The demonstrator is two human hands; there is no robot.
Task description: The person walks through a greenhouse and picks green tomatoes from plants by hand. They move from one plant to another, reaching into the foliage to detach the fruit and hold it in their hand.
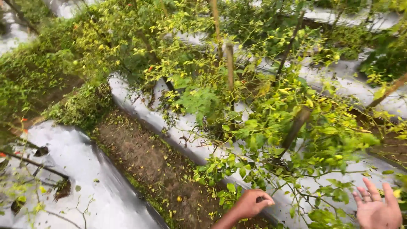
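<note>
Rows of raised beds under silver mulch sheet [63,169] run slantwise through the field, laid tight over the soil, likely to hold down weeds, with a bare dirt furrow [148,157] between them for walking. I'll take the near leaning stake [296,127] as my mark. All round it sprawls a leafy bush [271,123], yellow-green and thin-twigged, flopping out over the sheet towards the furrow; the stake seems set there to prop it, though it tilts with its top to the upper right and its foot down to the left. Two more stakes [229,63] stand straighter, well up-left of it. A small red fruit [150,68] shows far up-left of the stake, among the leaves. Below the stake, at the picture's bottom edge, are the hands. The left hand [252,203] is below and a little left of it, curled into a loose fist with fingers closed round something small at the bush's lower twigs; what it holds I cannot tell. The right hand [377,208], below and right of the stake, is empty, palm up, fingers spread, just beside the outer leaves. The twigs near the hands run long-ways from the stake's foot outward and down to the right.
</note>
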